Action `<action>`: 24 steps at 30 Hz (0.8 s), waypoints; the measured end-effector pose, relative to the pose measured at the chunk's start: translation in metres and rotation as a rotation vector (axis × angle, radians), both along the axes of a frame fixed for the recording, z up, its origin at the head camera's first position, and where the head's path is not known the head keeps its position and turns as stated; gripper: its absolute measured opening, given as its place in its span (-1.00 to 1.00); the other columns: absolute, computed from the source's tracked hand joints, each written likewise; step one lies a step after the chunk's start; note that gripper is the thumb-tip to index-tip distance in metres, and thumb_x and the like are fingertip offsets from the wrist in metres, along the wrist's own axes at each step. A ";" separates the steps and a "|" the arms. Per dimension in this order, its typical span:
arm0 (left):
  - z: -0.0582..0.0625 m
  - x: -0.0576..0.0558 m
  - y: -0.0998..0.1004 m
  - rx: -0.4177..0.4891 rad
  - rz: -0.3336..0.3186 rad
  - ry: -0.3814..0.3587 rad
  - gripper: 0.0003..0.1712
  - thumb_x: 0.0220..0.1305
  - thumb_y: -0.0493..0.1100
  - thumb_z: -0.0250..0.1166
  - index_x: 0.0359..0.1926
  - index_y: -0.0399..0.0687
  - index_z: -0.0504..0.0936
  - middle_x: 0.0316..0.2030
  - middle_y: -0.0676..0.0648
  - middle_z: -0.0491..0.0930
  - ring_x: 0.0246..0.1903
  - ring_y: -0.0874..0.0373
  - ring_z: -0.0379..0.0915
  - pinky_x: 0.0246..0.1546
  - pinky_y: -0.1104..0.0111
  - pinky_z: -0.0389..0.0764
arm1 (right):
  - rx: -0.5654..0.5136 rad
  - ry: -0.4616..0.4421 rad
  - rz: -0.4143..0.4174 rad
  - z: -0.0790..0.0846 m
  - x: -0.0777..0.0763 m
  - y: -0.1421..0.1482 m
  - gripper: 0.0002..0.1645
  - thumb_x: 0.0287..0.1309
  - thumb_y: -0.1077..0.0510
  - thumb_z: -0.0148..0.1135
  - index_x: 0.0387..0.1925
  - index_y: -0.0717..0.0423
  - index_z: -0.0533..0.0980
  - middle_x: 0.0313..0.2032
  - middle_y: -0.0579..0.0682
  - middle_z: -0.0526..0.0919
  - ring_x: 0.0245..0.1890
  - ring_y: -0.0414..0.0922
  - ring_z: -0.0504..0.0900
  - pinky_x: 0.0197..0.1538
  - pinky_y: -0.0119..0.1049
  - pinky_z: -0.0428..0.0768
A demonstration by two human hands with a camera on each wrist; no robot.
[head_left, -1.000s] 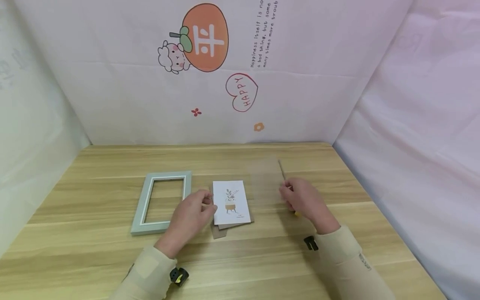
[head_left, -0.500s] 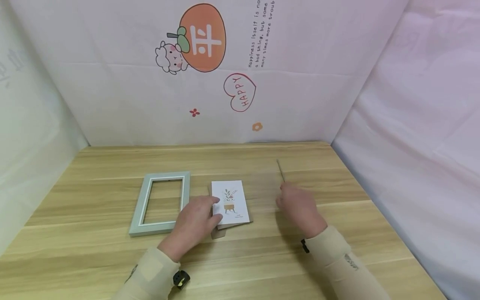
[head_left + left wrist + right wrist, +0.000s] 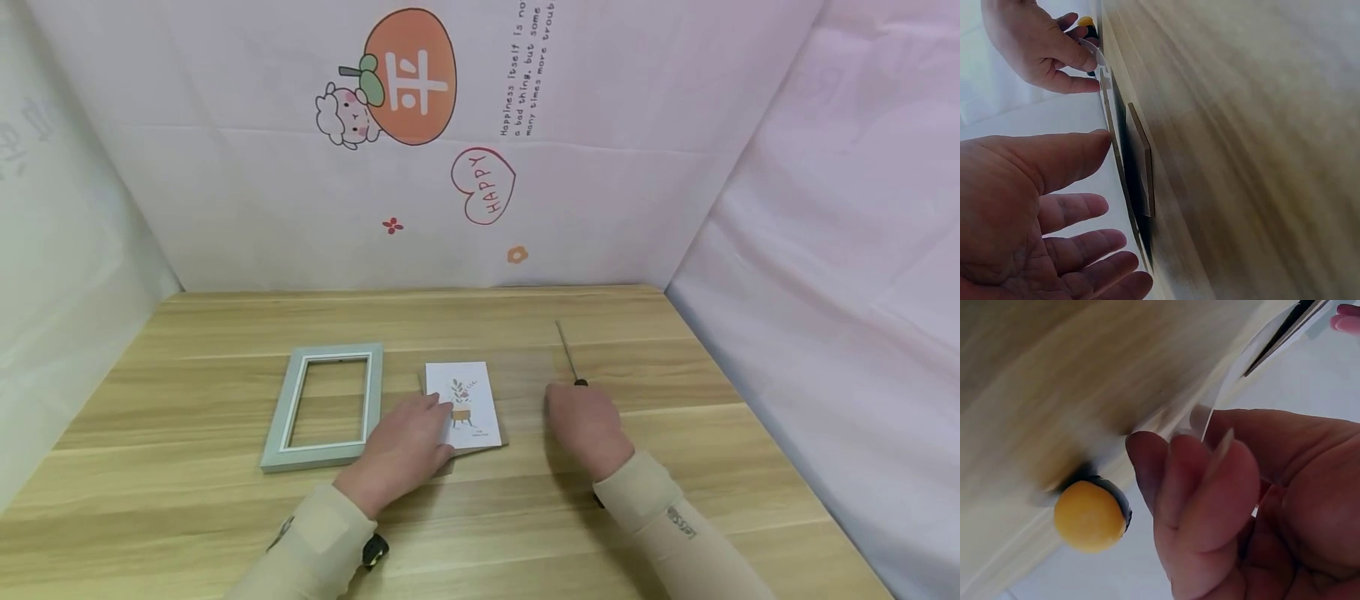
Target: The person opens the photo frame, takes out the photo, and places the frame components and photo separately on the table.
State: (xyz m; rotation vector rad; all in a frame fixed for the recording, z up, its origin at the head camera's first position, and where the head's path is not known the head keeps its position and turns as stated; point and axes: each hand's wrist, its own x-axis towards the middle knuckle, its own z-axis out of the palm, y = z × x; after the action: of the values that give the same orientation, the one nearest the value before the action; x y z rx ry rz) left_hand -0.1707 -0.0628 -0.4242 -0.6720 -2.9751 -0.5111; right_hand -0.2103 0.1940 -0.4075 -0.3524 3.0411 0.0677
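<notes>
On the table lies a white card [image 3: 476,387] printed with a potted plant, over brown backing board [image 3: 504,440]. My left hand [image 3: 401,450] rests its fingers on the card's left side; the left wrist view shows them extended, with the thumb touching the board's edge. To the right, my right hand [image 3: 588,429] pinches the edge of a clear sheet [image 3: 528,375] between thumb and fingers, low over the table. The sheet is hard to see in the head view. Just beyond that hand lies a screwdriver [image 3: 567,350], with a yellow-ended handle [image 3: 1090,515] in the right wrist view.
A pale green picture frame [image 3: 282,412], with nothing in its opening, lies left of the card. A smaller brown piece [image 3: 1141,165] lies below the board. White printed cloth [image 3: 285,208] stands along the table's back and sides.
My left hand has come in from beside the card to rest on it. My right hand has moved slightly left and down, with the clear sheet lowering towards the table.
</notes>
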 end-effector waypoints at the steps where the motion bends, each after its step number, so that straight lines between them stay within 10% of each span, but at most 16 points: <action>1: 0.000 0.000 0.001 -0.008 -0.003 0.000 -0.41 0.18 -0.05 0.33 0.16 -0.30 0.53 0.20 -0.33 0.49 0.17 -0.21 0.39 0.21 0.02 0.40 | -0.002 -0.002 -0.004 0.000 0.000 -0.001 -0.83 0.26 0.35 -0.02 -0.42 0.14 0.45 -0.62 0.05 0.46 -0.64 -0.03 0.45 -0.65 -0.06 0.50; 18: 0.000 -0.001 0.005 -0.084 -0.019 -0.018 -0.48 0.13 0.13 0.37 -0.07 -0.19 0.63 0.07 -0.29 0.57 -0.03 -0.15 0.50 -0.04 0.03 0.56 | 0.009 0.047 -0.024 -0.002 0.004 -0.005 -0.74 0.25 0.34 -0.04 -0.55 0.09 0.40 -0.71 0.01 0.39 -0.69 -0.06 0.40 -0.71 -0.05 0.45; 24: 0.000 -0.001 0.005 -0.101 -0.022 0.003 -0.53 0.09 0.11 0.40 -0.13 -0.15 0.64 0.05 -0.26 0.60 -0.05 -0.13 0.54 -0.07 0.06 0.58 | -0.140 0.021 -0.021 0.002 -0.003 -0.019 -0.72 0.20 0.20 0.01 -0.63 0.06 0.35 -0.71 -0.04 0.31 -0.67 -0.12 0.30 -0.67 -0.17 0.35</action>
State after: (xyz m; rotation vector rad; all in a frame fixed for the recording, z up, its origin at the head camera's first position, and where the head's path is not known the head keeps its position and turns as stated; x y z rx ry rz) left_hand -0.1714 -0.0581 -0.4239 -0.7138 -3.0105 -0.3625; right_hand -0.2136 0.1752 -0.4058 -0.3309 3.0782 -0.1443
